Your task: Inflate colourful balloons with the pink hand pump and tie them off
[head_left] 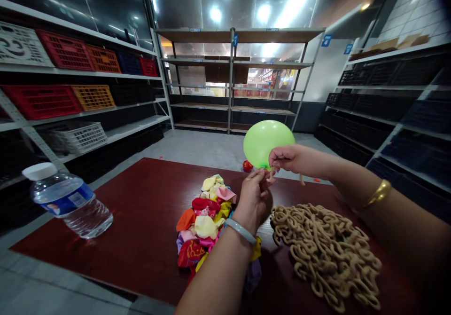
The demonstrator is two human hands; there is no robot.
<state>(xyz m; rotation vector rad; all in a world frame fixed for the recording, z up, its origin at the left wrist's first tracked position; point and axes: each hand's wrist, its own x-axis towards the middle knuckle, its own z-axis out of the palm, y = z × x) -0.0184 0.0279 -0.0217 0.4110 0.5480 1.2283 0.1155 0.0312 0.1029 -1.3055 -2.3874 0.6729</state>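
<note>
An inflated green balloon (266,142) is held up over the dark red table (141,230). My right hand (287,159) pinches at its neck and grips a piece of tan string. My left hand (255,196) is just below, fingers closed on the balloon's neck and the string. A pile of tan string (326,254) lies on the table under my right forearm. A heap of limp coloured balloons (206,223) lies left of my left wrist.
A plastic water bottle (66,201) stands at the table's left edge. A small red balloon (247,166) lies at the far edge. Shelves with red, orange and white crates (63,75) line the left wall; dark crates fill the right shelves.
</note>
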